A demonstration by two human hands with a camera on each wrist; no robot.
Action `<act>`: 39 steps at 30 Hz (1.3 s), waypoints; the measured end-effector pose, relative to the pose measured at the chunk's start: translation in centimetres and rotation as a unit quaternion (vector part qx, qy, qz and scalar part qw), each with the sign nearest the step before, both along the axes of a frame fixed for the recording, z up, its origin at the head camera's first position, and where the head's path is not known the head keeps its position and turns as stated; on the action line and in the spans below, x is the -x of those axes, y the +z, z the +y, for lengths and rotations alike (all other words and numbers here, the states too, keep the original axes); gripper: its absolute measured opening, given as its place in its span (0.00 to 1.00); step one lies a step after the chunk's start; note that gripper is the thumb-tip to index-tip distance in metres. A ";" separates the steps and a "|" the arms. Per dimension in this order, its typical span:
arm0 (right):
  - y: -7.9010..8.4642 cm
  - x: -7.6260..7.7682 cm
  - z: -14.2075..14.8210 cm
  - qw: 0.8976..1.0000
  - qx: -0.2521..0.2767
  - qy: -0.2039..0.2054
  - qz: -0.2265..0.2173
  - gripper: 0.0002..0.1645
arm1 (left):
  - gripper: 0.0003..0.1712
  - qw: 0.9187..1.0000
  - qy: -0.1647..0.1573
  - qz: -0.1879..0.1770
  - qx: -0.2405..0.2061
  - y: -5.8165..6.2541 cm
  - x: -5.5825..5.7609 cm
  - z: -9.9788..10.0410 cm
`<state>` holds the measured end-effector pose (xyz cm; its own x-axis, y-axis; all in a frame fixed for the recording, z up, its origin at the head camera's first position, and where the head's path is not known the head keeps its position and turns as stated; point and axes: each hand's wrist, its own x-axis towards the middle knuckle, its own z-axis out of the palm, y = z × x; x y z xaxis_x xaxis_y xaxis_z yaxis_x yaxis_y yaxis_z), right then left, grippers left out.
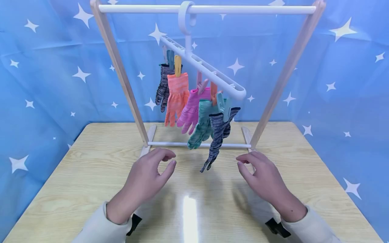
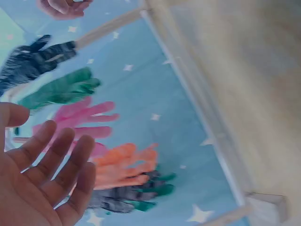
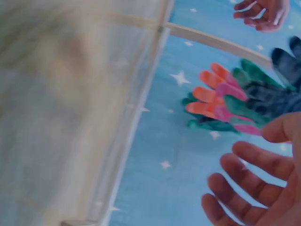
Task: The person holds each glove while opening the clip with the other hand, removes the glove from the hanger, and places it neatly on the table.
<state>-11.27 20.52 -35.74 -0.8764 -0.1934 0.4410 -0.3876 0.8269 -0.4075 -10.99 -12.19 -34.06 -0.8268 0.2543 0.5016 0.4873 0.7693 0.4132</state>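
Both hands hover above the table with nothing in them. My left hand [image 1: 148,173] is left of the hanging gloves, fingers loosely bent; the left wrist view shows its spread fingers [image 2: 61,160]. To their right is my right hand [image 1: 263,173], its fingers [image 3: 249,183] also relaxed. A white clip hanger [image 1: 209,72] carries a row of knitted gloves: a dark striped glove [image 1: 217,128] nearest me, then a green glove [image 1: 203,123], a magenta glove [image 1: 192,108], an orange glove [image 1: 177,92] and another dark glove [image 1: 163,82]. Clothespins, including a yellow clothespin [image 1: 177,65] and a teal clothespin [image 1: 224,107], grip their cuffs.
The hanger hooks over the white top bar [image 1: 139,9] of a wooden-legged rack [image 1: 121,74]. A lower white bar [image 1: 170,144] runs between its feet on the wood-grain table [image 1: 91,162]. Behind hangs a blue star-patterned cloth [image 1: 48,77].
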 end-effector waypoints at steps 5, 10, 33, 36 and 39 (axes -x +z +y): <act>1.0 0.2 -0.5 0.994 0.065 0.023 0.080 0.10 | 0.08 0.997 -0.038 0.055 -0.033 1.5 -0.1 1.0; 2.2 0.5 -1.3 0.985 0.112 0.052 0.117 0.10 | 0.08 0.993 -0.067 0.079 -0.063 2.7 -0.1 2.2; 7.4 3.2 -4.0 0.915 0.319 0.076 0.236 0.10 | 0.11 0.977 -0.113 0.062 -0.170 5.2 1.2 4.8; 8.2 3.5 -4.8 0.893 0.365 0.101 0.244 0.11 | 0.11 0.975 -0.121 0.062 -0.179 5.4 1.4 5.1; 8.8 3.8 -5.7 0.875 0.397 0.116 0.251 0.13 | 0.12 0.973 -0.128 0.069 -0.181 5.5 1.6 5.4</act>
<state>-15.07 14.79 -26.90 -0.5114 0.2011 0.8355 -0.8027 0.2352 -0.5480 -12.60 -6.81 -28.55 -0.6782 0.2298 0.6981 0.7137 0.4322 0.5511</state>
